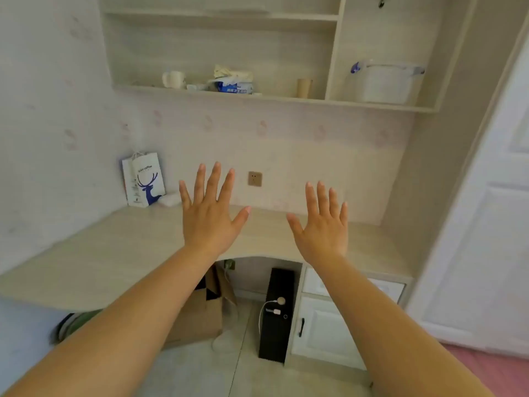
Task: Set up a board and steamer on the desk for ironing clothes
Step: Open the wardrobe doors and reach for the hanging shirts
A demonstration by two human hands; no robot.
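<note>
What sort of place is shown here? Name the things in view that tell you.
Probably a bedroom or study corner at home: a built-in desk under wall shelves, patterned wallpaper, a paper carrier bag and a wall socket.

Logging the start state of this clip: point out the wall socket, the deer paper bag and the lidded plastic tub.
wall socket (pixel 255 179), head view, centre of its faceplate.
deer paper bag (pixel 148 179), head view, front face above the deer.
lidded plastic tub (pixel 385 84), head view, middle of its side wall.
</note>
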